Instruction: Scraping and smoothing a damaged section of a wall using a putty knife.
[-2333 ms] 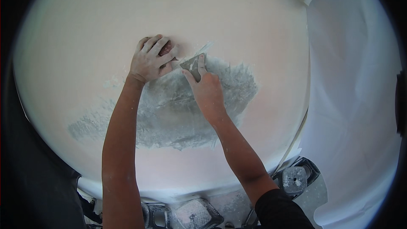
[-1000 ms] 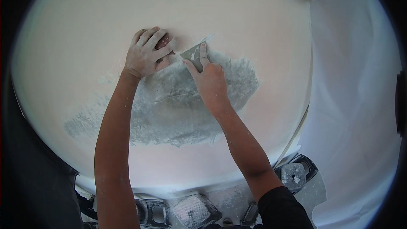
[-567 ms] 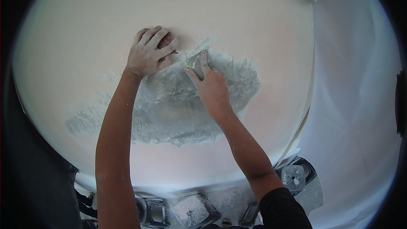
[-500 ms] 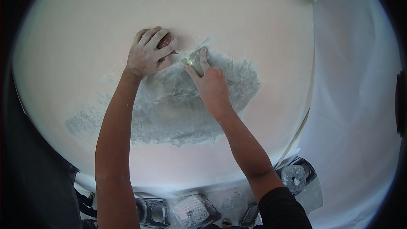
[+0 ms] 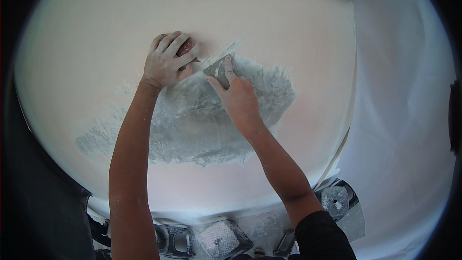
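My dusty left hand (image 5: 166,61) rests on the pale pinkish curved panel (image 5: 240,9), fingers curled over a reddish object (image 5: 186,46) speckled with white. Just right of it, my right hand (image 5: 240,96) grips a grey flat spreader (image 5: 215,71) between thumb and extended index finger, pressing at the upper edge of a rough grey patch (image 5: 192,127). Pale streaks of filler show above the spreader. The underside of the reddish object and much of the spreader's lower part are hidden by my fingers.
A white sheet (image 5: 399,106) hangs along the right side, beside the panel's curved edge. Dark material (image 5: 45,188) lies at lower left. Below the panel, several black, dust-covered step-like objects (image 5: 221,238) stand on a dusty floor, one (image 5: 334,197) at lower right.
Both hands appear higher in the picture than 2.3 seconds ago. The spreader, which caught the light half a second ago, now looks darker and angled differently. My left hand stays on the reddish object.
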Action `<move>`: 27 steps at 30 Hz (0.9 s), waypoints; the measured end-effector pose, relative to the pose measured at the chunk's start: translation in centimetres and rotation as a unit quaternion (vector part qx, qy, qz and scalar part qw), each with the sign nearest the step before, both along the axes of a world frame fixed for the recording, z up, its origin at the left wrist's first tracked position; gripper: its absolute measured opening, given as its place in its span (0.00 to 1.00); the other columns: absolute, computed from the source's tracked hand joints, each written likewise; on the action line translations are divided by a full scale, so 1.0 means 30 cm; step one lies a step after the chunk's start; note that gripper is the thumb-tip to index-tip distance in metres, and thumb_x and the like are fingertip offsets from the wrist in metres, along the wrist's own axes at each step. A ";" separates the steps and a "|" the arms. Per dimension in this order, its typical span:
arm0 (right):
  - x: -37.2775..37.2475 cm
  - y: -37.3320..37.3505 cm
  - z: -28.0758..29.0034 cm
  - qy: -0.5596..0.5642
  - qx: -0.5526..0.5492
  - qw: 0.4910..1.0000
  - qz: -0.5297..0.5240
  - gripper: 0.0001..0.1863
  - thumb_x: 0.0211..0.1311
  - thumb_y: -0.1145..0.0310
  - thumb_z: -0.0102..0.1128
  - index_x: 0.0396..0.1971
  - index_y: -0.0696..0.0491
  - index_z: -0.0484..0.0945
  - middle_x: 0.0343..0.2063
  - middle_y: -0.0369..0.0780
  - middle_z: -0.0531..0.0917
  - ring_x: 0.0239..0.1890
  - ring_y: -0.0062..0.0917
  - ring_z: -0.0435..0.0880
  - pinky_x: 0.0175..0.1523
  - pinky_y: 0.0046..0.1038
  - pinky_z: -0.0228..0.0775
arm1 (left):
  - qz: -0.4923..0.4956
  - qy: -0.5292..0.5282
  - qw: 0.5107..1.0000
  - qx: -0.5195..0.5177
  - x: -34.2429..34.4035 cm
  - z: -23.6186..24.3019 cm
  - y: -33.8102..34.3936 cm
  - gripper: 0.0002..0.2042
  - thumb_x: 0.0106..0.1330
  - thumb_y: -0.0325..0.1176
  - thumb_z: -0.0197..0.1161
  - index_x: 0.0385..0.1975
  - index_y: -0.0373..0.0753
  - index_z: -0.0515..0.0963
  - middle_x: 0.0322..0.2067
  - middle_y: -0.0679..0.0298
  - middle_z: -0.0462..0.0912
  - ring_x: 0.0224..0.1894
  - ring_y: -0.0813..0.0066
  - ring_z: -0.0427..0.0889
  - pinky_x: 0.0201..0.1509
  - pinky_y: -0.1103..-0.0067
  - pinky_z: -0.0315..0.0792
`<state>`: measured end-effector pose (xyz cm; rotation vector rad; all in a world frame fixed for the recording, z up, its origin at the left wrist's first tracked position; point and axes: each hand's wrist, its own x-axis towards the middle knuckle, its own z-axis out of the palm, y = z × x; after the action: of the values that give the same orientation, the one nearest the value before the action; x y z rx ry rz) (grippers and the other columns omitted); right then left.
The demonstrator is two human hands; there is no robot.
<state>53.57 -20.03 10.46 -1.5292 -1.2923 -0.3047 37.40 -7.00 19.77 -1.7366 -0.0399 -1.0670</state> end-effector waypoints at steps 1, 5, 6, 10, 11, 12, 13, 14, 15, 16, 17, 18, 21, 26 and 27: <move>0.002 0.001 0.004 0.000 -0.011 1.000 0.014 0.41 0.66 0.44 0.61 0.69 0.57 0.66 0.25 0.56 0.82 0.35 0.50 0.85 0.40 0.43 0.78 | 0.001 0.000 1.000 0.001 -0.006 0.002 -0.003 0.19 0.53 0.41 0.63 0.48 0.58 0.81 0.51 0.65 0.78 0.56 0.63 0.77 0.62 0.61 0.70; 0.004 0.028 -0.007 -0.020 0.018 1.000 0.012 0.40 0.67 0.43 0.59 0.69 0.57 0.65 0.25 0.55 0.83 0.34 0.49 0.85 0.40 0.43 0.78 | 0.004 0.001 1.000 -0.001 -0.004 0.002 0.001 0.20 0.53 0.42 0.63 0.49 0.58 0.81 0.51 0.66 0.78 0.55 0.63 0.77 0.62 0.61 0.70; 0.003 0.026 -0.012 -0.019 0.018 1.000 0.011 0.40 0.67 0.43 0.59 0.69 0.57 0.65 0.25 0.55 0.83 0.34 0.49 0.85 0.40 0.43 0.78 | 0.006 0.000 1.000 0.000 -0.005 0.001 0.001 0.20 0.53 0.42 0.63 0.49 0.58 0.81 0.51 0.66 0.78 0.55 0.63 0.77 0.62 0.61 0.70; -0.010 -0.005 -0.001 -0.037 -0.004 0.999 0.012 0.39 0.68 0.45 0.57 0.68 0.59 0.65 0.25 0.54 0.82 0.31 0.47 0.85 0.37 0.41 0.79 | 0.006 0.000 1.000 0.003 -0.006 -0.001 -0.001 0.20 0.53 0.42 0.63 0.49 0.58 0.80 0.51 0.66 0.78 0.55 0.64 0.77 0.61 0.60 0.70; -0.007 -0.015 0.008 -0.009 -0.041 0.999 0.032 0.40 0.67 0.44 0.59 0.68 0.58 0.65 0.26 0.56 0.83 0.34 0.49 0.85 0.41 0.42 0.79 | 0.006 -0.001 1.000 0.001 -0.004 -0.002 -0.003 0.20 0.53 0.42 0.63 0.49 0.58 0.80 0.52 0.66 0.78 0.55 0.64 0.77 0.61 0.60 0.70; -0.005 -0.013 0.010 -0.009 -0.040 0.999 0.030 0.40 0.67 0.44 0.59 0.68 0.58 0.65 0.26 0.56 0.83 0.34 0.49 0.85 0.41 0.42 0.79 | 0.006 -0.001 1.000 -0.001 -0.001 -0.002 -0.004 0.20 0.53 0.42 0.63 0.49 0.58 0.80 0.52 0.66 0.78 0.55 0.64 0.77 0.61 0.60 0.70; -0.006 -0.006 0.009 -0.009 -0.031 0.999 0.025 0.40 0.67 0.44 0.58 0.69 0.58 0.65 0.26 0.56 0.83 0.34 0.49 0.85 0.41 0.42 0.79 | 0.004 -0.001 1.000 0.000 0.005 0.000 -0.003 0.20 0.53 0.42 0.63 0.49 0.58 0.80 0.52 0.66 0.78 0.55 0.64 0.77 0.61 0.60 0.70; -0.012 -0.001 0.008 -0.007 -0.022 0.999 0.022 0.40 0.68 0.43 0.58 0.69 0.58 0.65 0.26 0.56 0.83 0.34 0.49 0.85 0.41 0.42 0.79 | 0.004 0.000 1.000 0.001 0.003 0.001 -0.002 0.20 0.53 0.42 0.64 0.48 0.58 0.80 0.52 0.66 0.78 0.55 0.64 0.77 0.61 0.60 0.70; -0.013 0.000 0.008 -0.006 -0.022 0.999 0.023 0.40 0.68 0.43 0.58 0.69 0.58 0.65 0.26 0.56 0.83 0.34 0.49 0.85 0.41 0.42 0.79 | 0.003 0.001 1.000 0.003 0.001 0.001 0.000 0.20 0.52 0.42 0.64 0.48 0.58 0.80 0.51 0.66 0.78 0.55 0.64 0.77 0.61 0.60 0.70; -0.013 0.000 0.009 -0.003 -0.023 0.999 0.024 0.40 0.68 0.43 0.58 0.69 0.57 0.64 0.27 0.55 0.83 0.34 0.49 0.85 0.41 0.42 0.79 | 0.004 0.002 1.000 0.003 -0.003 0.000 0.000 0.20 0.52 0.42 0.64 0.48 0.58 0.80 0.51 0.66 0.78 0.55 0.64 0.77 0.61 0.60 0.70; -0.012 -0.001 0.009 0.001 -0.024 0.999 0.023 0.40 0.68 0.43 0.58 0.69 0.56 0.64 0.27 0.55 0.83 0.35 0.49 0.86 0.41 0.42 0.79 | 0.007 0.002 1.000 0.001 -0.003 0.000 0.000 0.19 0.53 0.42 0.64 0.48 0.57 0.80 0.51 0.66 0.78 0.55 0.64 0.77 0.61 0.60 0.70; -0.014 0.007 -0.001 0.002 -0.025 0.999 0.023 0.40 0.68 0.43 0.58 0.69 0.56 0.64 0.27 0.55 0.83 0.35 0.49 0.86 0.41 0.42 0.79 | 0.010 0.002 1.000 -0.002 -0.002 -0.001 -0.001 0.19 0.53 0.42 0.64 0.48 0.57 0.80 0.51 0.66 0.78 0.55 0.64 0.77 0.62 0.60 0.70; -0.018 0.028 -0.025 -0.068 0.030 0.997 -0.029 0.38 0.69 0.47 0.57 0.68 0.60 0.65 0.23 0.51 0.82 0.27 0.44 0.86 0.32 0.38 0.80 | 0.009 0.003 1.000 -0.004 -0.008 0.000 0.001 0.19 0.53 0.42 0.64 0.47 0.57 0.80 0.51 0.66 0.78 0.55 0.63 0.77 0.62 0.61 0.70; 0.000 0.032 -0.019 -0.064 0.042 0.996 -0.045 0.38 0.69 0.45 0.57 0.68 0.58 0.65 0.23 0.51 0.82 0.28 0.45 0.86 0.33 0.39 0.80 | -0.001 -0.001 1.000 0.000 0.006 -0.001 0.002 0.19 0.53 0.42 0.63 0.47 0.57 0.80 0.51 0.66 0.78 0.55 0.63 0.77 0.62 0.61 0.70; -0.004 0.033 -0.024 -0.064 0.042 0.996 -0.044 0.38 0.69 0.45 0.57 0.68 0.58 0.65 0.23 0.51 0.82 0.28 0.45 0.86 0.33 0.39 0.80 | -0.001 -0.003 1.000 -0.001 0.001 -0.003 0.002 0.19 0.53 0.42 0.63 0.47 0.57 0.81 0.51 0.66 0.78 0.56 0.63 0.77 0.62 0.61 0.70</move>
<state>53.45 -19.03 9.74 -1.5170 -1.2966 -0.5155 37.43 -6.93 19.69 -1.7364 -0.0434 -1.0737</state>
